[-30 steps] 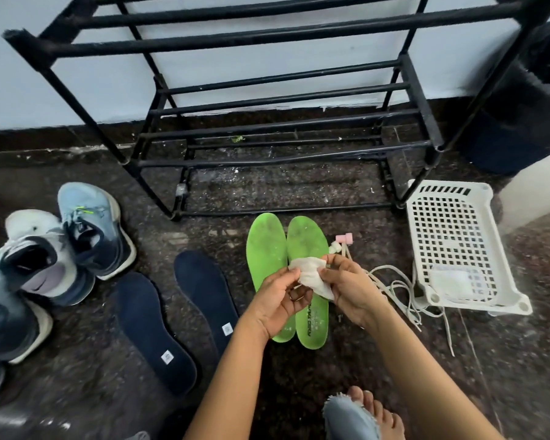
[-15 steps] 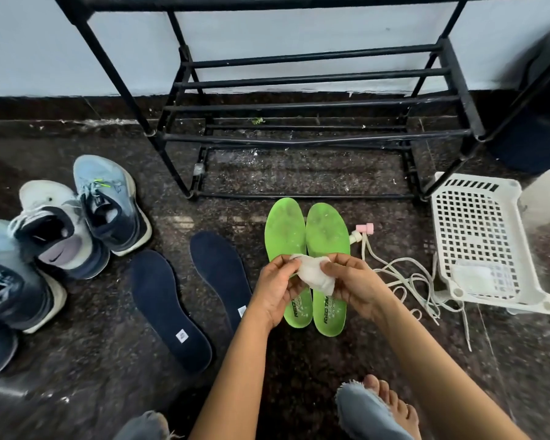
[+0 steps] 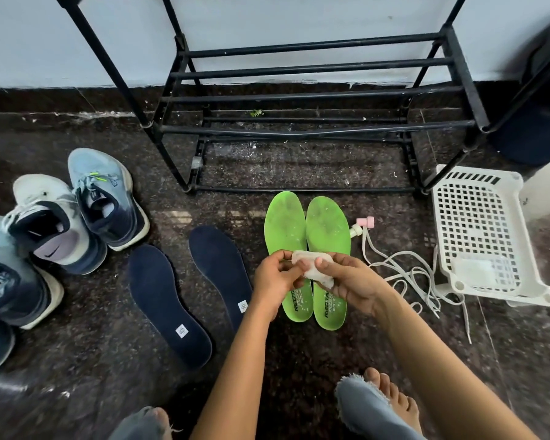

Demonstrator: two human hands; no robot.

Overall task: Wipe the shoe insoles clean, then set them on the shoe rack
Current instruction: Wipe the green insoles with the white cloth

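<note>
Hands: left hand and right hand both pinch one white cloth.
Green insoles: on floor just in front of shoe rack, toes toward it, heels directly under both hands, equally near.

Speckled polished stone floor, matt black metal rack, perforated white plastic basket, smudged green foam insoles.

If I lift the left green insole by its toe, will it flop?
The left green insole looks thin and flat, so it probably droops a little. Being that thin, it is likely light. Its dusty, matte top shouldn't slip in fingers.
</note>
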